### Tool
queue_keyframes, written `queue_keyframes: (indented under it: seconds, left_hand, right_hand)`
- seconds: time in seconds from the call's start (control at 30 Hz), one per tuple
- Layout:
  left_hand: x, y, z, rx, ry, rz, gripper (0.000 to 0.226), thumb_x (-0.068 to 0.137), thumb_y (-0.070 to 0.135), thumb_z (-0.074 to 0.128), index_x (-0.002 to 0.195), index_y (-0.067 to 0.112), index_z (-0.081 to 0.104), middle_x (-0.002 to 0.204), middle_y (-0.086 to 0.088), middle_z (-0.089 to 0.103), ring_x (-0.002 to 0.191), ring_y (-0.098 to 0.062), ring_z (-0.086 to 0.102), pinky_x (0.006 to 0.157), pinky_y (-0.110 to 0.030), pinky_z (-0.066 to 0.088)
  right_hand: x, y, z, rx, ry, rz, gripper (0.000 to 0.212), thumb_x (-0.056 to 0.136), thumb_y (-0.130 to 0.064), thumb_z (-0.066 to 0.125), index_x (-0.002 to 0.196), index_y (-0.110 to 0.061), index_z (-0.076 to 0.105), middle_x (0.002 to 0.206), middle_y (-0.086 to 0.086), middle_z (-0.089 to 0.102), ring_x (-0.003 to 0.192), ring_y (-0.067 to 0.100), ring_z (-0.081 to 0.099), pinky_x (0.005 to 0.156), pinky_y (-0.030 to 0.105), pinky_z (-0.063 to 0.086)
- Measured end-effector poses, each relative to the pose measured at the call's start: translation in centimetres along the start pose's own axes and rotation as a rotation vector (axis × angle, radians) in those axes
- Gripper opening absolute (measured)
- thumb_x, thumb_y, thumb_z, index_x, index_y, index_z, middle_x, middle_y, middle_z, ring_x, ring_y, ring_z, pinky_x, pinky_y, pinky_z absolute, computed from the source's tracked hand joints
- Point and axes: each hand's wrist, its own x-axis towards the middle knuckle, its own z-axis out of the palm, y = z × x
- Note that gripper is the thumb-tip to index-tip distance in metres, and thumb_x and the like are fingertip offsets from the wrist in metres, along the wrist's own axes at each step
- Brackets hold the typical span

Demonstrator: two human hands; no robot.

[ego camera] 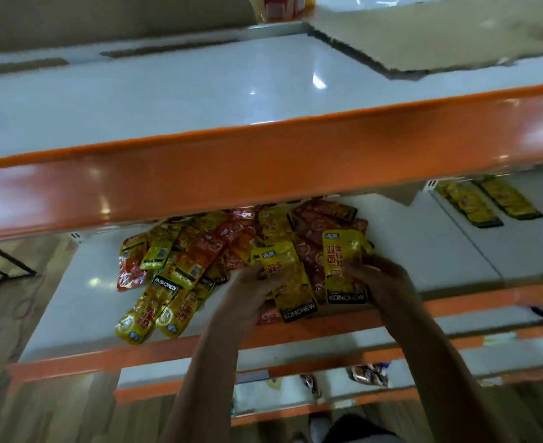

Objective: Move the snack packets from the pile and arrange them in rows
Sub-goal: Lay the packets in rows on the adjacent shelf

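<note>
A pile of yellow and red snack packets (206, 247) lies on the middle shelf (81, 298), partly hidden under the orange front of the shelf above. My left hand (251, 282) grips a yellow packet (287, 276) at the pile's front. My right hand (378, 276) holds another yellow packet (343, 260) upright just to the right. Two yellow packets (490, 199) lie side by side far right on the same shelf level.
An orange-fronted upper shelf (263, 161) overhangs the pile, with cardboard (439, 36) lying on top at the back right. Lower shelves (327, 378) below hold a few other packets. Wooden floor shows at the left.
</note>
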Motion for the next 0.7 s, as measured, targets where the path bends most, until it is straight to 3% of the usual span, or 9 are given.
queue_keyframes:
  seconds: [0.07, 0.17, 0.27, 0.33, 0.4, 0.47, 0.57, 0.6, 0.7]
  left_hand:
    - [0.1, -0.2, 0.4, 0.033, -0.051, -0.008, 0.013, 0.090, 0.009, 0.069, 0.101, 0.016, 0.068, 0.085, 0.002, 0.075, 0.079, -0.015, 0.070, 0.067, -0.032, 0.054]
    - [0.5, -0.7, 1.1, 0.083, -0.082, 0.015, 0.008, 0.084, 0.015, 0.076, 0.089, 0.021, 0.074, 0.091, -0.004, 0.076, 0.085, -0.025, 0.069, 0.074, -0.040, 0.047]
    - [0.7, -0.9, 2.9, 0.155, -0.158, 0.018, 0.037, 0.069, 0.026, 0.081, 0.104, 0.019, 0.073, 0.096, -0.002, 0.076, 0.087, -0.024, 0.071, 0.067, -0.031, 0.052]
    - [1.0, -1.1, 4.2, 0.170, -0.202, 0.006, 0.046, 0.067, 0.027, 0.081, 0.111, 0.017, 0.072, 0.105, -0.003, 0.076, 0.098, -0.025, 0.072, 0.080, -0.037, 0.056]
    - [1.4, -1.3, 5.4, 0.183, -0.242, 0.006, 0.043, 0.071, 0.023, 0.079, 0.112, 0.016, 0.071, 0.108, -0.004, 0.076, 0.101, -0.024, 0.072, 0.086, -0.040, 0.057]
    - [1.9, -1.7, 6.8, 0.207, -0.275, 0.010, 0.031, 0.080, 0.014, 0.075, 0.111, 0.016, 0.071, 0.105, -0.003, 0.076, 0.096, -0.022, 0.073, 0.079, -0.036, 0.059]
    - [2.5, -2.2, 9.3, 0.231, -0.331, -0.003, 0.024, 0.087, 0.008, 0.070, 0.110, 0.015, 0.070, 0.094, 0.000, 0.076, 0.080, -0.016, 0.072, 0.053, -0.024, 0.055]
    - [2.8, -2.5, 10.3, 0.235, -0.350, -0.010, 0.025, 0.086, 0.008, 0.070, 0.111, 0.014, 0.070, 0.094, 0.000, 0.075, 0.078, -0.014, 0.072, 0.052, -0.023, 0.053]
    - [3.6, -3.2, 13.3, 0.250, -0.376, -0.028, 0.028, 0.083, 0.012, 0.074, 0.110, 0.018, 0.071, 0.099, 0.001, 0.076, 0.086, -0.016, 0.073, 0.068, -0.031, 0.058]
  right_hand:
    - [-0.9, 0.5, -0.8, 0.026, 0.033, 0.009, 0.013, 0.078, -0.013, 0.079, 0.091, -0.013, 0.076, 0.094, 0.019, 0.074, 0.089, 0.039, 0.070, 0.085, 0.054, 0.054]
    - [-2.4, 1.0, -2.1, 0.066, 0.098, 0.018, 0.019, 0.080, -0.010, 0.077, 0.099, -0.009, 0.072, 0.096, 0.025, 0.072, 0.083, 0.039, 0.071, 0.083, 0.052, 0.055]
    - [-3.7, 1.6, -3.7, 0.085, 0.161, 0.016, 0.024, 0.081, -0.012, 0.077, 0.103, -0.008, 0.071, 0.096, 0.018, 0.074, 0.087, 0.038, 0.072, 0.087, 0.057, 0.056]
    - [-4.4, 1.9, -4.8, 0.095, 0.208, 0.001, 0.029, 0.072, -0.022, 0.084, 0.098, -0.013, 0.073, 0.095, 0.015, 0.075, 0.088, 0.037, 0.073, 0.089, 0.058, 0.055]
    - [-5.0, 1.9, -5.9, 0.096, 0.256, -0.005, 0.039, 0.062, -0.032, 0.086, 0.095, -0.015, 0.075, 0.092, 0.016, 0.075, 0.089, 0.039, 0.072, 0.089, 0.059, 0.055]
    - [-5.7, 2.0, -7.0, 0.113, 0.289, -0.020, 0.033, 0.067, -0.027, 0.086, 0.095, -0.013, 0.074, 0.091, 0.018, 0.074, 0.088, 0.040, 0.072, 0.089, 0.060, 0.054]
    - [-6.5, 1.9, -9.1, 0.142, 0.354, -0.033, 0.021, 0.075, -0.017, 0.082, 0.093, -0.011, 0.073, 0.091, 0.020, 0.074, 0.088, 0.042, 0.071, 0.088, 0.059, 0.055]
    - [-6.8, 1.7, -9.9, 0.156, 0.373, -0.034, 0.020, 0.076, -0.014, 0.081, 0.094, -0.010, 0.073, 0.092, 0.022, 0.074, 0.090, 0.043, 0.071, 0.088, 0.057, 0.055]
    - [-7.6, 1.3, -12.6, 0.198, 0.426, -0.044, 0.020, 0.079, -0.009, 0.077, 0.098, -0.005, 0.070, 0.096, 0.024, 0.073, 0.085, 0.039, 0.071, 0.077, 0.045, 0.059]
